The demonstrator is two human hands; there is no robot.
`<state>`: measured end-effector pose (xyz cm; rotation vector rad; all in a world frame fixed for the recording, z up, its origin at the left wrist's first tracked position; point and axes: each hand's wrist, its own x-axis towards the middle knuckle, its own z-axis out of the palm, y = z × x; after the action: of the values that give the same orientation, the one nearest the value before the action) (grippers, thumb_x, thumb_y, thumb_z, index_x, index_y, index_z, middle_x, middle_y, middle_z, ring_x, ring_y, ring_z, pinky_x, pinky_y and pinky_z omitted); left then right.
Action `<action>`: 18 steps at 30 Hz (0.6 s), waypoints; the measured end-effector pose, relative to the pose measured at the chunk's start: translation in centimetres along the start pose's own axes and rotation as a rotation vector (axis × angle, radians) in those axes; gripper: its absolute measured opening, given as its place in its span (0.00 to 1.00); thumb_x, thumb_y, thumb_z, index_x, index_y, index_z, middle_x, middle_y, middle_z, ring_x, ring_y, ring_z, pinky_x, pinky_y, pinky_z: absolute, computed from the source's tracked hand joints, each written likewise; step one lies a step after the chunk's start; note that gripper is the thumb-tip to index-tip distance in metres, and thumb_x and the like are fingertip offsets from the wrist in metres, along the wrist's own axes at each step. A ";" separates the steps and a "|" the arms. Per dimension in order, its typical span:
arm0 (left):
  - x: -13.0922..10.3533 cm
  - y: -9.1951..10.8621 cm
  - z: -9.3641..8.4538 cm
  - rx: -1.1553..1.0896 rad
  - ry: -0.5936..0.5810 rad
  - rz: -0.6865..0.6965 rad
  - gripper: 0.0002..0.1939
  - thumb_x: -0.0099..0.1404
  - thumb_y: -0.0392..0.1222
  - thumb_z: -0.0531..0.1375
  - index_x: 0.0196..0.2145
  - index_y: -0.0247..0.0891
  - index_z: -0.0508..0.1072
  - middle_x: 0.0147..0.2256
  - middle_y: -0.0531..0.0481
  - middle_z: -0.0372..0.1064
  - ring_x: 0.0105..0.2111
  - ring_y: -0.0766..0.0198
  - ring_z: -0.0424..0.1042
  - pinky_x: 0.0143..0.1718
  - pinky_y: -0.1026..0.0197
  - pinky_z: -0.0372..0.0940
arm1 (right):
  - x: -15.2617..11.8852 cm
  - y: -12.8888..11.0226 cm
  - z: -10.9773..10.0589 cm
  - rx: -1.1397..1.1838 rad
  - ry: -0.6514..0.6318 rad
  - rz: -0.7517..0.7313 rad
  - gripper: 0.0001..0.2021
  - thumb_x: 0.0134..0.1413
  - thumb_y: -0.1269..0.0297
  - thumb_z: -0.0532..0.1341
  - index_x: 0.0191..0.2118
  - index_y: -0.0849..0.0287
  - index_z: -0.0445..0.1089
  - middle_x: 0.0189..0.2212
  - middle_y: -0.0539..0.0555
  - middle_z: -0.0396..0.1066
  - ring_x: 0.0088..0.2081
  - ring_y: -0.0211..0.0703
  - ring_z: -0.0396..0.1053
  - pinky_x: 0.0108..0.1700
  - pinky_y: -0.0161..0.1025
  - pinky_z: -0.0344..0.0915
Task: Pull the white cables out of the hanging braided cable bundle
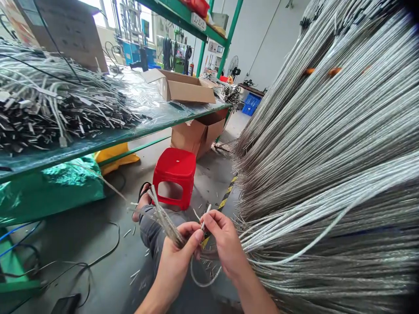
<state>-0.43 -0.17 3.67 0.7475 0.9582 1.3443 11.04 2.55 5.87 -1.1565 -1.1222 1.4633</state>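
My left hand [178, 253] is closed around a small bundle of clear-sheathed cables [163, 220], whose cut ends point up and to the left. Between its thumb and forefinger one cable end is pinched. My right hand [224, 237] grips the same cable end [206, 216] from the right, fingertips close to the left thumb. A loop of pale cable [206, 285] hangs below both hands. Long silvery cables [294, 218] hang in thick bunches just right of my right hand.
A red stool [176, 170] stands ahead on the floor. On the left, a workbench [127, 135] bears a cable pile [49, 100] and an open carton [186, 87]. Another carton [196, 135] sits below it. Offcuts and black cords lie on the floor.
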 end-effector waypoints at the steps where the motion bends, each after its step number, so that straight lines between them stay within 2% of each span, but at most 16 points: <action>1: 0.0 0.0 0.0 0.006 0.010 0.000 0.14 0.57 0.50 0.67 0.31 0.35 0.77 0.21 0.55 0.67 0.19 0.71 0.62 0.21 0.69 0.59 | -0.1 0.0 0.1 -0.102 0.044 -0.079 0.15 0.57 0.52 0.62 0.29 0.60 0.69 0.24 0.47 0.64 0.28 0.35 0.60 0.33 0.33 0.60; 5: 0.0 -0.2 0.2 -0.002 0.053 0.021 0.14 0.59 0.50 0.66 0.29 0.34 0.74 0.20 0.56 0.64 0.18 0.72 0.61 0.20 0.69 0.58 | -0.6 0.2 0.1 -0.455 0.143 -0.397 0.12 0.61 0.60 0.60 0.28 0.58 0.66 0.27 0.48 0.66 0.30 0.37 0.64 0.35 0.35 0.61; 8: 0.1 -0.3 0.3 -0.025 0.081 0.036 0.13 0.58 0.49 0.66 0.29 0.35 0.74 0.22 0.56 0.65 0.18 0.73 0.60 0.19 0.69 0.57 | -1.2 0.5 0.0 -0.719 0.211 -0.720 0.03 0.60 0.69 0.60 0.35 0.57 0.71 0.33 0.51 0.70 0.36 0.40 0.67 0.39 0.38 0.63; 10: 0.2 -0.3 0.3 -0.037 0.090 0.036 0.13 0.58 0.48 0.67 0.30 0.35 0.74 0.23 0.56 0.66 0.18 0.73 0.60 0.19 0.69 0.58 | -1.6 0.6 -0.1 -0.845 0.224 -0.879 0.06 0.58 0.73 0.61 0.39 0.56 0.72 0.35 0.52 0.72 0.37 0.41 0.68 0.41 0.38 0.63; 11: 0.2 -0.3 0.3 -0.038 0.086 0.034 0.13 0.58 0.48 0.67 0.30 0.35 0.74 0.23 0.56 0.67 0.18 0.73 0.61 0.19 0.69 0.58 | -1.8 0.6 -0.1 -0.873 0.222 -0.912 0.08 0.58 0.75 0.61 0.41 0.56 0.72 0.35 0.52 0.72 0.37 0.41 0.68 0.41 0.38 0.63; 14: 0.2 -0.3 0.3 -0.034 0.062 0.029 0.12 0.58 0.48 0.67 0.31 0.35 0.75 0.23 0.56 0.67 0.18 0.73 0.61 0.20 0.69 0.59 | -1.9 0.4 -0.2 -0.811 0.213 -0.860 0.07 0.58 0.73 0.61 0.39 0.55 0.73 0.34 0.51 0.72 0.37 0.40 0.68 0.41 0.38 0.63; 16: 0.1 -0.2 0.3 -0.034 0.046 0.025 0.12 0.58 0.48 0.67 0.31 0.35 0.75 0.23 0.55 0.67 0.19 0.72 0.61 0.20 0.69 0.59 | -1.8 0.3 -0.3 -0.664 0.202 -0.720 0.03 0.60 0.69 0.61 0.36 0.55 0.72 0.33 0.50 0.71 0.37 0.40 0.68 0.40 0.37 0.63; 18: 0.0 0.0 0.4 -0.041 0.033 0.015 0.13 0.57 0.48 0.67 0.31 0.35 0.75 0.23 0.55 0.66 0.18 0.73 0.61 0.20 0.69 0.58 | -1.5 0.1 -0.3 -0.451 0.167 -0.510 0.07 0.62 0.63 0.60 0.31 0.56 0.69 0.30 0.49 0.68 0.33 0.39 0.66 0.37 0.36 0.62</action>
<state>-0.04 -0.16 3.82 0.7044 0.9505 1.3892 11.50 1.04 5.93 -1.1498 -1.5364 0.7299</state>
